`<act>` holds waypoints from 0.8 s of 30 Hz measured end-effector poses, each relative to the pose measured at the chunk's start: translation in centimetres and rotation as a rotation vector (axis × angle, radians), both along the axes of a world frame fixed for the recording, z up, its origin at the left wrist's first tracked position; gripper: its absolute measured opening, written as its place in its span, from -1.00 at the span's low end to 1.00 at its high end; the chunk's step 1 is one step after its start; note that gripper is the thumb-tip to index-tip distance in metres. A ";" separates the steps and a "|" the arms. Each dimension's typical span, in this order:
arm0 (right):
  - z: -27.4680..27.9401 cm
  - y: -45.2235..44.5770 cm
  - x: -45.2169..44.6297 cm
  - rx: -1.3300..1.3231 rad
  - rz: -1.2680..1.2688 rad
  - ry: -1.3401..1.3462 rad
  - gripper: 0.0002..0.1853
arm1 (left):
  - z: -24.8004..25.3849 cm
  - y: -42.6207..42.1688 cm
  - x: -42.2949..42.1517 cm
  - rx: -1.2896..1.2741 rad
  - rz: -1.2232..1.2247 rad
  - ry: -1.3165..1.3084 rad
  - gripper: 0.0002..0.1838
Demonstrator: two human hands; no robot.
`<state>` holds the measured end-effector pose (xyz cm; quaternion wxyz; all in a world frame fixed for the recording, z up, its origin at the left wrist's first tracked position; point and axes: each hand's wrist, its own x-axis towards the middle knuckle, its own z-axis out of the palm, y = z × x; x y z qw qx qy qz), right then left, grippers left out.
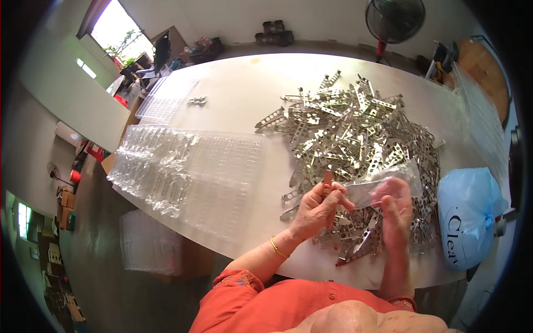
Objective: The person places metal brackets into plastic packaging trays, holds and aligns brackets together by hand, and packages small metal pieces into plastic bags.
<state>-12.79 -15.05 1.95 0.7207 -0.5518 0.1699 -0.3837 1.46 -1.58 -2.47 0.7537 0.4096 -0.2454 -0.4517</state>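
Apparently mid-handling, the left hand [319, 215] pinches the clear bag [362, 192] over the metal strips [355, 133] on the desk [239, 83]; the right hand's [396, 213] grip I can't tell, and steadiness seems needed next.

The right hand [397, 219] is blurred where it overlaps the clear bag [363, 191] (inside or behind it, I cannot tell), and the left fingers [335, 198] cover the base of a reddish-brown piece [327, 177], leaving unclear whether it is worn or held. Beyond the fingers, upper metal strips [333, 145] hide lower ones; to their right, the lettering [453, 236] on the blue bag [471, 197] curves out of sight.
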 end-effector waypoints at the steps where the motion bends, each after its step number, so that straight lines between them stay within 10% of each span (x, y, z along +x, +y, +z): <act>1: -0.2 0.3 0.1 0.003 -0.017 0.012 -0.72 | 0.0 0.0 0.0 0.002 0.008 -0.017 -0.80; 24: -1.9 -4.5 -2.1 0.195 0.032 -0.003 -0.86 | 1.5 0.3 -0.7 0.194 -0.378 -0.096 -0.66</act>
